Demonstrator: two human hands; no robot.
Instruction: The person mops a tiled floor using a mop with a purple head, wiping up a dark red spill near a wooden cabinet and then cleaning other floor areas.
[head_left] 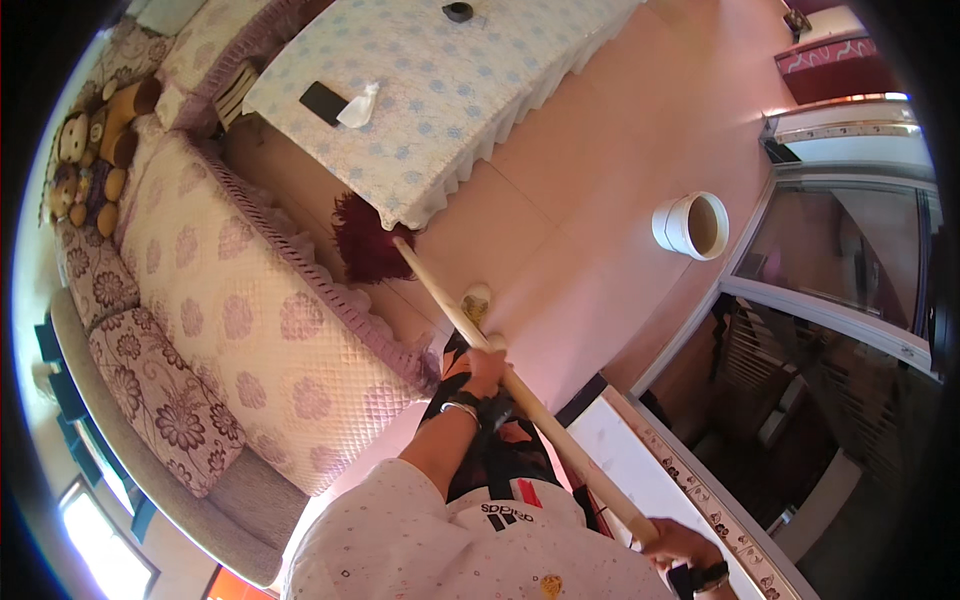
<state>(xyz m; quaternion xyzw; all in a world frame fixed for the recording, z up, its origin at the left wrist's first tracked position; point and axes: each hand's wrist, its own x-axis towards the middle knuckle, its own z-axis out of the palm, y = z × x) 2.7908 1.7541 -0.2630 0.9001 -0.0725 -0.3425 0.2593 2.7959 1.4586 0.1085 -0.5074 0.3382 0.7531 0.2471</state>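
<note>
A mop [555,437] with a long pale wooden handle slants across my body. Its dark red head [368,245] rests on the floor between the sofa and the table's near corner, partly hidden by the tablecloth. Around the middle of the handle, my left hand [482,372] is closed, a bracelet on its wrist. Near the top end, at the lower right, my right hand [682,544] also grips the handle, with a dark watch on the wrist. Some of its fingers are hidden.
A sofa with a quilted cover [250,340] runs along the left, with stuffed toys [100,150] on it. The cloth-covered table [420,100] carries a phone [323,103] and a crumpled tissue [358,106]. A white bucket [690,226] stands on the floor by the sliding glass door [840,250].
</note>
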